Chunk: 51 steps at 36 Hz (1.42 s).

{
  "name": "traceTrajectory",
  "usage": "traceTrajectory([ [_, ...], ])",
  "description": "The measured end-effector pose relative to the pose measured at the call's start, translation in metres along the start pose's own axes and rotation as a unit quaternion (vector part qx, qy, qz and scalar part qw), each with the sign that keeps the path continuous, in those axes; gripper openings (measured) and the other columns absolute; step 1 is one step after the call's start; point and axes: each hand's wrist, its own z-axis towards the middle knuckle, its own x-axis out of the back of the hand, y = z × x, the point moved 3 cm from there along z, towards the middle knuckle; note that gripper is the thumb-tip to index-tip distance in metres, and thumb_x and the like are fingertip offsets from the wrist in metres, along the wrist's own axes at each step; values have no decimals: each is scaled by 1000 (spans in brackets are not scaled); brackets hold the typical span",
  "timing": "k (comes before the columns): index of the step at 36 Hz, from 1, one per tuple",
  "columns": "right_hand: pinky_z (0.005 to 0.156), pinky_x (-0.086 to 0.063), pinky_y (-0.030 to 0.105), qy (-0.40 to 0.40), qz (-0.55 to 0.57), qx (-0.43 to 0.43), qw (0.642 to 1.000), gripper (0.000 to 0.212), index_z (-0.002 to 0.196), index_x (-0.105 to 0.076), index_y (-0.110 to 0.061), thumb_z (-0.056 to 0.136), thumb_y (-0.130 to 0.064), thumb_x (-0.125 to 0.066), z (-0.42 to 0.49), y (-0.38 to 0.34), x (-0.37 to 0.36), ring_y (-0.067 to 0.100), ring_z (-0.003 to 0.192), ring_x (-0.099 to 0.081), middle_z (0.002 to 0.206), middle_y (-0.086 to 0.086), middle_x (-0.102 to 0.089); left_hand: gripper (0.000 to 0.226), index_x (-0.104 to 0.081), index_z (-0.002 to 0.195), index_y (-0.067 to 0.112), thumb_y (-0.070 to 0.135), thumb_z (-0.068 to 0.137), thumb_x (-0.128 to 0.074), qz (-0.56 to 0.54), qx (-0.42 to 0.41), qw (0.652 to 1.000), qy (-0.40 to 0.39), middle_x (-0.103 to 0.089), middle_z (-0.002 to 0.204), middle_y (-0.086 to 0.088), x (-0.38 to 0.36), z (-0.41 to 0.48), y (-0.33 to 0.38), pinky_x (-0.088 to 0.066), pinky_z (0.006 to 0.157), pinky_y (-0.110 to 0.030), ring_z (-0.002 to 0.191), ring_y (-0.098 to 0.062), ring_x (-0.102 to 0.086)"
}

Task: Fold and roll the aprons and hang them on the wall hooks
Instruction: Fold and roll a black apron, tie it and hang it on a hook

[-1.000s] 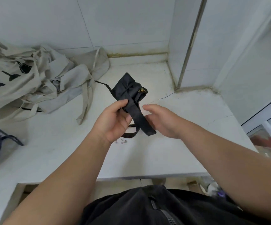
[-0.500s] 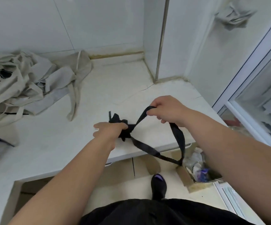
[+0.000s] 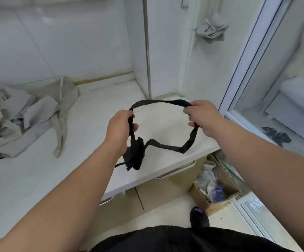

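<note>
Gripping the black strap [image 3: 158, 102], left hand [image 3: 119, 131] and right hand [image 3: 203, 117] hide parts of it; rolled apron [image 3: 135, 155] hangs under left grip.

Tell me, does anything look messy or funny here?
The beige aprons lie in a crumpled heap on the counter, straps trailing, not yet rolled. The rolled black apron hangs from the strap held by left hand and right hand.

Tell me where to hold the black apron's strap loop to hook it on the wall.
Grip the strap loop at its two sides, from below, where the left hand and right hand hold it: the top arc spans open between them, and the rolled apron hangs beneath.
</note>
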Motion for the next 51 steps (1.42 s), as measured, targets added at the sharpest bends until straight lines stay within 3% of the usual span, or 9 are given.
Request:
traceTrajectory([
  [7,58,-45,28,17,349,-26,937,21,76,-51,-13,96,-17,-45,18,-29,49,14,43,-44,56,0,-45,15,-57,80,16,24,92,-59,35,-58,997,-48,-58,77,1,-46,14,29,-50,88,-42,43,-10,-48],
  [20,41,-17,19,18,103,106,989,29,73,-44,-16,94,-37,-42,77,-121,154,13,42,-21,44,-8,-24,15,-63,93,27,32,96,-50,87,-210,965,-135,-44,65,8,-215,12,111,-47,67,-30,53,-8,-41],
  [24,41,-15,18,31,129,134,982,30,72,-44,-16,96,-34,-41,100,-148,199,15,45,-20,44,-6,-25,19,-62,108,32,41,93,-56,125,-296,936,-143,-53,76,12,-273,11,145,-47,63,-22,61,-3,-49],
  [28,40,-17,19,36,106,164,980,29,74,-47,-16,94,-36,-44,119,-173,239,14,43,-23,50,-5,-24,12,-64,88,27,31,95,-55,101,-339,930,-97,-51,59,18,-315,17,181,-45,59,-19,49,-1,-46],
  [36,42,-15,19,46,147,240,959,17,75,-37,-17,92,-17,-38,155,-235,296,15,49,-25,58,0,-25,13,-56,102,28,33,91,-61,125,-397,906,-82,-49,76,7,-365,30,243,-49,58,-20,56,-1,-47],
  [40,42,-17,21,103,94,316,939,25,71,-26,-20,91,-10,-37,175,-264,308,16,52,-24,64,0,-34,21,-51,87,33,14,95,-49,131,-432,891,-48,-65,96,-2,-387,39,273,-44,56,-24,52,-10,-47],
  [45,38,-30,13,174,41,400,899,23,73,-39,-22,92,-11,-46,189,-293,328,10,52,-41,71,-2,-55,37,-56,77,29,6,94,-34,188,-471,862,12,-48,66,0,-417,59,305,-30,48,-21,54,-19,-41],
  [48,38,-30,6,197,7,418,887,15,79,-46,-21,92,-14,-50,198,-309,337,5,57,-46,72,-5,-57,40,-67,103,21,5,97,-31,223,-477,850,15,-56,77,-5,-430,68,322,-28,40,-16,43,-12,-35],
  [51,40,-33,9,207,-8,419,884,11,82,-53,-15,92,-13,-49,213,-327,343,6,54,-44,70,-5,-55,41,-56,132,15,8,98,-35,256,-489,834,5,-58,117,-24,-446,77,337,-29,44,-14,53,-10,-42],
])
